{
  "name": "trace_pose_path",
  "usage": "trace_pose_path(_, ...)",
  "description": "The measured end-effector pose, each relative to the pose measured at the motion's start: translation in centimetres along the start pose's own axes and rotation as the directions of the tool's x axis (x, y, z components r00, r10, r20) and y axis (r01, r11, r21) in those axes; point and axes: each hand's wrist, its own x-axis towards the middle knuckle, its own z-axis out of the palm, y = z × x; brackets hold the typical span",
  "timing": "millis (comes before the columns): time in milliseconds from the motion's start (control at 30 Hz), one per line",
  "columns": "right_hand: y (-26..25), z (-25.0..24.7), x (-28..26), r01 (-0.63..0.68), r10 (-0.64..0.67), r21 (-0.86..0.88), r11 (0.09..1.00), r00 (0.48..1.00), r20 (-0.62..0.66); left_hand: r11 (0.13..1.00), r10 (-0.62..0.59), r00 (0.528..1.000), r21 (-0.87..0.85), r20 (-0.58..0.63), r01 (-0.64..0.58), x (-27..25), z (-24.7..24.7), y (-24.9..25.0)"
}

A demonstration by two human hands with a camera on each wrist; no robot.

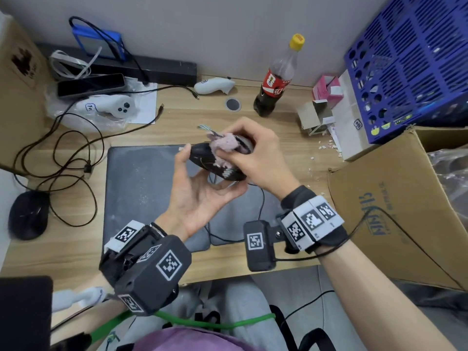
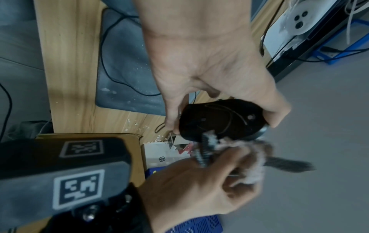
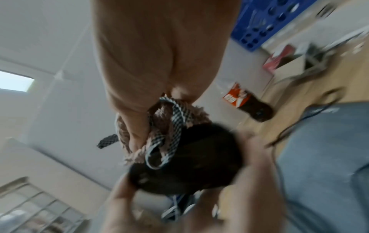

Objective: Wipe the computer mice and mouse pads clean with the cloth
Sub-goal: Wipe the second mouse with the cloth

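Hard to see: the right wrist view is smeared with blur, so my right hand (image 3: 159, 63) and the cloth (image 3: 165, 126) there are only rough shapes; the mouse (image 3: 185, 159) is a dark blob.
Hidden: the far end of the mouse (image 1: 217, 160) sits under the cloth (image 1: 224, 145) and my right fingers in the head view; its cable drops behind my left palm.
Cut off: the second mouse (image 1: 27, 215) lies at the left edge of the bench (image 1: 76, 249), partly darkened.
Left hand: my left hand (image 1: 200, 196) is palm up above the mouse pad (image 1: 141, 183), thumb on one side of the mouse and fingers curled under the other, grasping it clear of the pad.
Left wrist view: my left hand (image 2: 209, 66) clamps the mouse (image 2: 219, 119) by its sides, underside toward the camera.
Right hand: my right hand (image 1: 253, 153) is knuckles up, fingers bunched round the pinkish cloth and pressing it on the mouse's top.
Cloth: fluffy, with a checked ribbon edge; in the left wrist view the cloth (image 2: 245, 157) is wadded in my right hand (image 2: 199, 189), touching the mouse.
Mouse pad: dark grey, flat on the bench, dusted with pale specks.
Nearby: a cola bottle (image 1: 276, 79) stands upright beyond the pad; a cardboard box (image 1: 395, 206) is at my right.
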Motion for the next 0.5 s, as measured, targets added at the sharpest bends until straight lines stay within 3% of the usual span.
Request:
trace_pose_path(100, -1.1, 1.0, 1.0, 0.052, -0.052, 0.001, 0.999, 0.998, 0.033, 1.0, -0.016, 1.0, -0.012, 0.015, 0.016, 0.2, 0.1, 0.2)
trace_pose_path(333, 3.2, -1.6, -1.6, -0.095, 0.097, -0.034, 0.995, 0.994, 0.055, 1.0, 0.027, 1.0, -0.016, -0.011, -0.027, -0.8, -0.7, 1.5)
trace_pose_path(500, 0.6, 0.6, 0.4, -0.005, 0.006, -0.035, 0.999, 1.0, 0.014, 1.0, 0.0, 0.999, -0.021, -0.044, -0.001, -0.1, -0.9, 1.5)
